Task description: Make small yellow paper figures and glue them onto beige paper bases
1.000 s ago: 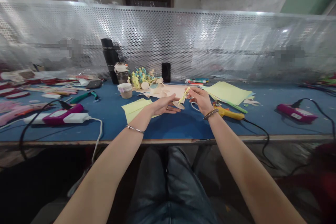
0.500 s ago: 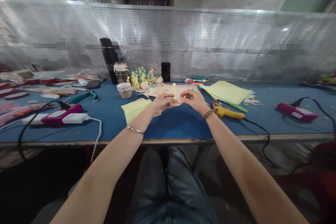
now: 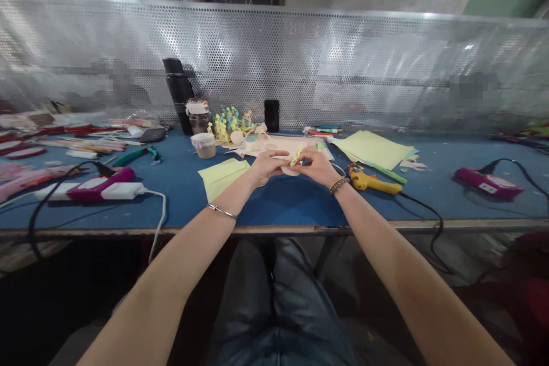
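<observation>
My two hands meet near the middle of the blue worktop (image 3: 291,206). My right hand (image 3: 316,166) is almost closed, its fingertips (image 3: 302,159) pinching one small yellow paper strip (image 3: 295,156). My left hand (image 3: 266,167) is half curled, with its fingers reaching toward my right hand. One round pale paper disc (image 3: 290,171) sits under both hands, mostly hidden by my fingers, and I can't tell whether my left hand has hold of it.

Just left of my left hand lies a pale yellow paper pile (image 3: 223,178), and farther right lies another (image 3: 372,150); I can't count the sheets in either. Toward the far edge stand one black flask (image 3: 178,94), one glass jar (image 3: 198,118), one paper cup (image 3: 205,146) and one black phone (image 3: 271,115). One yellow glue gun (image 3: 369,183) lies right of my right hand. The scraps at the far left are too small to count.
</observation>
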A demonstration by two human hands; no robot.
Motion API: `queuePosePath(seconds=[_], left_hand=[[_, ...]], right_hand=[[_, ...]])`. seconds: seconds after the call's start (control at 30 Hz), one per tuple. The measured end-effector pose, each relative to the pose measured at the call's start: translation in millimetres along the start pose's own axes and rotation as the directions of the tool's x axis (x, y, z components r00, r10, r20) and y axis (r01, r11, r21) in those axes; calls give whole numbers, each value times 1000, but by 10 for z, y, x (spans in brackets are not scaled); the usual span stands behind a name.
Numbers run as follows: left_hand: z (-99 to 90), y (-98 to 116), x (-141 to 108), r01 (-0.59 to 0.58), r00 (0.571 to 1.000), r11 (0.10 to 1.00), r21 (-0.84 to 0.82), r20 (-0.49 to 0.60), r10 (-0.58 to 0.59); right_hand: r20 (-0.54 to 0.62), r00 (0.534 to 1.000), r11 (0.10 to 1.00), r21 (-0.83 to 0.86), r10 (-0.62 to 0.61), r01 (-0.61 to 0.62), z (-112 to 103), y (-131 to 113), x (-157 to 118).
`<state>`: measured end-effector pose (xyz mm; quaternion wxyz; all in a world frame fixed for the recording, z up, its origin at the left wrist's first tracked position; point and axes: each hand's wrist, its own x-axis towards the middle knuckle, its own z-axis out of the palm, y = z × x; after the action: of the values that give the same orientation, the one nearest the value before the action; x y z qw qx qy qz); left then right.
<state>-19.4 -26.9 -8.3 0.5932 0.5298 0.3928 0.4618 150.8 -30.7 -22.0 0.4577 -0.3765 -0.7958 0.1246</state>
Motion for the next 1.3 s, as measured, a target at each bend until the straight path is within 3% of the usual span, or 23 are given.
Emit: queuePosePath(seconds=[0.23,0.67,1.3], left_hand=[[-26,38,1,-1,1000,999,-39,23,2],[-14,-13,8,-33,999,998,54,7,32],[12,26,-66,12,1000,1000,2,11,-12]], right_hand=[[-66,998,995,96,26,-19,-7,25,12],[-15,1000,999,48,-8,8,-12,-24,-3],[4,1000,1000,-2,-24,24,-23,-3,-8]])
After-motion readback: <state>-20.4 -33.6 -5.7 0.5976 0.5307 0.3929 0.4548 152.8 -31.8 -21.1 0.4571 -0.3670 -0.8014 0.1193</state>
